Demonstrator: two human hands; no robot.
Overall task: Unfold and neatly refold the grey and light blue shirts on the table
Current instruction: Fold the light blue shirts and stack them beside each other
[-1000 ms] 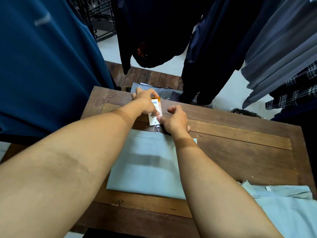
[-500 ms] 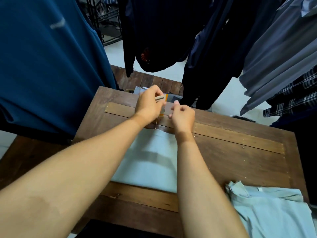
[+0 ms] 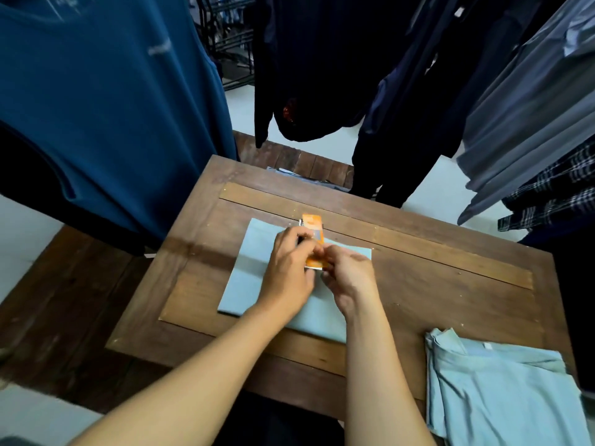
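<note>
The folded light blue shirt (image 3: 254,284) lies flat in the middle of the bench (image 3: 450,284) as a neat rectangle, its far edge close to the inlaid strip of wood. Both of your hands are over its far half. An orange tag (image 3: 313,224) stands up from between them, its top end poking out past your knuckles towards the far side of the bench.

Your left hand (image 3: 286,268) has its fingers (image 3: 301,239) curled in on the middle of the tag, pinching it. Your right hand (image 3: 349,275) meets it from the other side, fingers (image 3: 330,257) bent round the tag's lower end, where a white edge shows. The two hands touch at the fingertips. How the tag is joined to the shirt is hidden under your hands.

At the near right corner of the bench, well apart from the first, a second light blue shirt (image 3: 499,397) lies loosely folded with its collar towards the middle, hanging partly over the edge.

More folded cloth (image 3: 289,171) shows just beyond the bench's far edge. Hanging garments ring the bench: a teal shirt (image 3: 112,107) on your left, dark clothes (image 3: 322,59) ahead, grey shirts (image 3: 531,107) and a plaid one (image 3: 553,194) on your right.
</note>
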